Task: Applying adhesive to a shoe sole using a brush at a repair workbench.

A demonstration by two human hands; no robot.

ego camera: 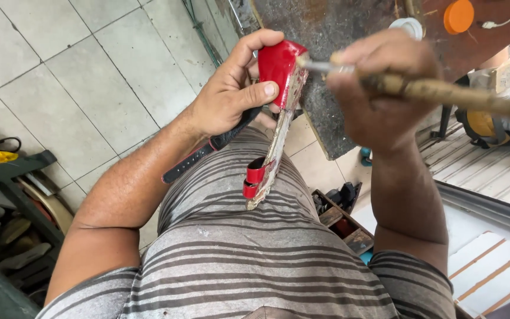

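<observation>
My left hand (231, 94) grips a red shoe upper (275, 106) by its red heel part, thumb pressed on its side, with the glue-smeared underside facing right. A black strap (208, 150) hangs from it across my forearm. Red straps (254, 180) dangle at its lower end above my striped shirt. My right hand (379, 88) holds a long glue-caked brush (444, 91), whose tip touches the top edge of the shoe upper.
A dark stained worktable (326, 35) lies ahead with a white cap (409, 25) and an orange lid (458, 16) on it. A wooden box (343, 218) of tools sits on the floor below. Shelves with shoe soles (13, 236) stand at the left.
</observation>
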